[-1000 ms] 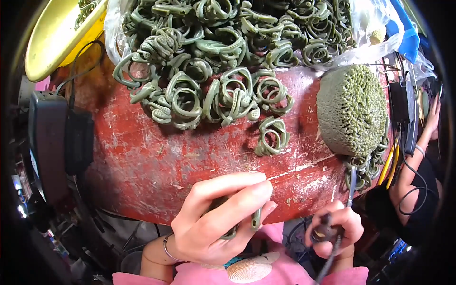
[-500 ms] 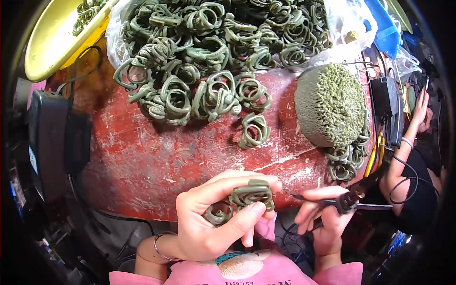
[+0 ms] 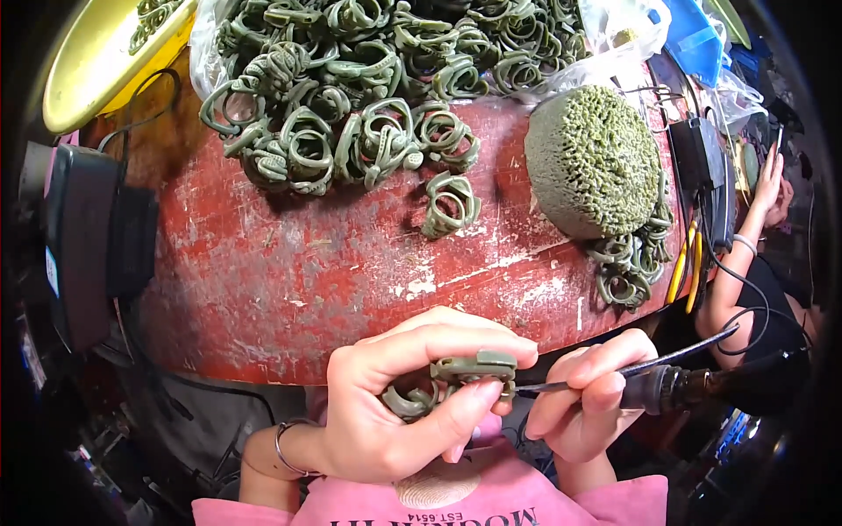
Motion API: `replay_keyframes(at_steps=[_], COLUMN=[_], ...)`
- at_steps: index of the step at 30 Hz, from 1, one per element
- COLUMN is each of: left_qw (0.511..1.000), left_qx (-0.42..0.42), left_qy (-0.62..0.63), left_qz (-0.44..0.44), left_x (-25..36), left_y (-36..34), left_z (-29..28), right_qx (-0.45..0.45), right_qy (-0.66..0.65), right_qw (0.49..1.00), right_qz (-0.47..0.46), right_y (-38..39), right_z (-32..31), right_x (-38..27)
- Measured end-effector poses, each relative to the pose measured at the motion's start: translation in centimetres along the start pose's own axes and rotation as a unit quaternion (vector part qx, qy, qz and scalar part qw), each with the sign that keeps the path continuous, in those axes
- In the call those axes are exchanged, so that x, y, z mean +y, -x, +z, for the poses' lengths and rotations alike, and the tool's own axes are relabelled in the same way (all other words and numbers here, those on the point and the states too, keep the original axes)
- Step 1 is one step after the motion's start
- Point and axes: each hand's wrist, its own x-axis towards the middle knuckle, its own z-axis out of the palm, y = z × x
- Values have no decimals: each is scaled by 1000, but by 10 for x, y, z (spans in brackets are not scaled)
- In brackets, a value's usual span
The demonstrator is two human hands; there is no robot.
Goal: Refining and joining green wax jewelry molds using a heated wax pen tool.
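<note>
Your right hand (image 3: 592, 394) has turned since half a second ago, bringing the tip of the thin dark tool (image 3: 688, 349) to the right edge of the green ring piece (image 3: 474, 366); it stood a little apart then. Before you spreads the worn red table (image 3: 254, 289), with the heap of green rings (image 3: 368, 66) across its far side. Right of that heap sits the rough green block (image 3: 588, 162). Your left hand (image 3: 373, 412) is curled around the ring piece, thumb pressed on it, above the table's near edge; a second ring (image 3: 410, 399) lies inside those fingers. Your right fingers are pinched narrow on the thin tool, and a dark-handled tool (image 3: 667, 390) extends rightward from the same hand; you cannot tell how it is gripped. One loose ring (image 3: 452, 206) stands on the table, left of the block.
</note>
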Motion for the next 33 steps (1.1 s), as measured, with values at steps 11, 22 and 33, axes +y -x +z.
replay_keyframes(at_steps=[11, 22, 33], left_qw=[999, 999, 999], left_qx=[-7, -3, -2], left_qy=[22, -39, 13], left_qz=[-46, -5, -52], left_x=[6, 1, 1], left_y=[1, 5, 2], left_z=[5, 5, 5], right_qx=[35, 31, 34], right_qy=[-22, 15, -7], right_qw=[999, 999, 998], right_qz=[-35, 5, -47], right_y=[9, 9, 9], right_z=[-1, -1, -4], right_x=[-1, -2, 6])
